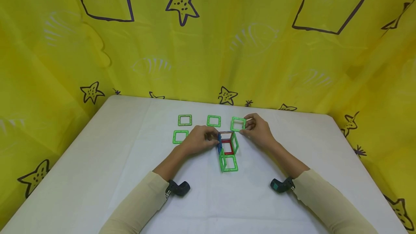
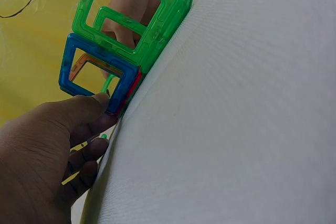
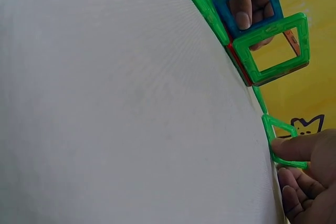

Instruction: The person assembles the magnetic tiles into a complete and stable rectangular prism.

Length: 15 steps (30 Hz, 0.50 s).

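My left hand pinches the edge of an upright blue magnetic tile, part of a small structure of square frames. Within that structure, a red tile lies flat as the base, with an orange-brown tile standing at its far side and a green tile upright on the right. Toward the near end, another green tile lies flat beside a standing green one. Between thumb and fingers, my right hand holds a separate green square tile, tilted up, just behind and right of the structure.
Loose green tiles lie on the white table: one at the back left, one in the back middle, and one beside the left hand. A yellow patterned curtain surrounds the table's back and sides.
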Each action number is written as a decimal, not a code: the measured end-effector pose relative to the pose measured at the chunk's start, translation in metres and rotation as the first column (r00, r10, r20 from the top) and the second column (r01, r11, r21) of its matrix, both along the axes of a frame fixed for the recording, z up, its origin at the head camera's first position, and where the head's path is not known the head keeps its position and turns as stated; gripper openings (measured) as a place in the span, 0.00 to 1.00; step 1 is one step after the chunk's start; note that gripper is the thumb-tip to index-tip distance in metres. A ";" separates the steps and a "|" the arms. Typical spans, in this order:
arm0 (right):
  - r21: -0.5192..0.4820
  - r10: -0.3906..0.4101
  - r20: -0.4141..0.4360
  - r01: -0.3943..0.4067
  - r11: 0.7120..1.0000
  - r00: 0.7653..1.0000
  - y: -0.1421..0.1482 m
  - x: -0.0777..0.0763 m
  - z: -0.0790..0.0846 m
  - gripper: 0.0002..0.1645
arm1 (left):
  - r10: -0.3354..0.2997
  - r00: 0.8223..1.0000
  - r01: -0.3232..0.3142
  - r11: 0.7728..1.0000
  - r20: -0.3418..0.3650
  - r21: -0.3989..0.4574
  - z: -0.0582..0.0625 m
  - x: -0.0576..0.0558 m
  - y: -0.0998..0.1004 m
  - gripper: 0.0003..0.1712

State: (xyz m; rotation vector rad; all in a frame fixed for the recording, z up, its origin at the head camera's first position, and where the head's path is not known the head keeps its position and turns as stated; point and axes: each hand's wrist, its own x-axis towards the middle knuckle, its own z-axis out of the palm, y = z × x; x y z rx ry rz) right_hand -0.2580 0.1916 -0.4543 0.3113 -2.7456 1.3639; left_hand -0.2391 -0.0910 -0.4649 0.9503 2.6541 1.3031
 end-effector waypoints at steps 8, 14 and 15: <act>0.015 0.004 -0.014 -0.004 1.000 1.000 0.002 0.000 0.002 0.29 | 0.001 1.000 -0.001 1.000 -0.007 0.001 0.000 0.000 -0.001 0.10; 0.028 -0.006 -0.025 0.007 1.000 1.000 0.003 0.002 0.000 0.19 | 0.004 1.000 -0.004 1.000 -0.004 0.002 -0.001 0.000 0.000 0.10; 0.029 -0.006 -0.027 0.007 1.000 1.000 0.003 0.003 0.000 0.17 | 0.003 1.000 -0.003 1.000 0.000 0.002 -0.001 0.000 0.000 0.10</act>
